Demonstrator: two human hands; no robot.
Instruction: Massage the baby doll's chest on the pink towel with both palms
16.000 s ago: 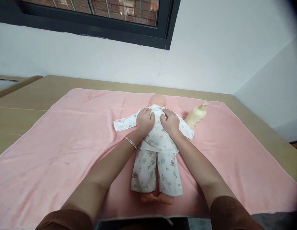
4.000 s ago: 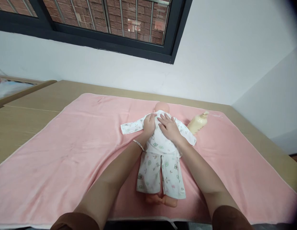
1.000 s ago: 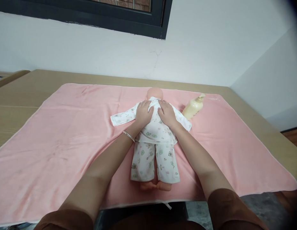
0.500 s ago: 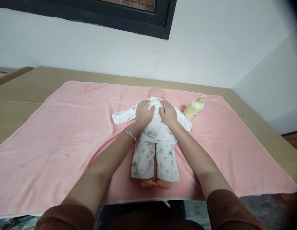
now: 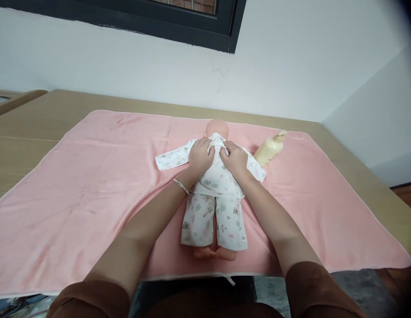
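We see left hand [image 5: 201,156] and right hand [image 5: 235,157], thumbs splayed, on the baby doll [image 5: 216,190] lying prone on the pink blanket [image 5: 99,190], where uneven pushing could ruck the printed shirt [image 5: 217,175].

Doll [image 5: 220,181] on blanket [image 5: 92,185], bottle [image 5: 269,150] at right

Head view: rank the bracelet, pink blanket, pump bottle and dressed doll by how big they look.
1. Pink blanket
2. Dressed doll
3. Pump bottle
4. Bracelet

The gaps are clear despite differing nearness.
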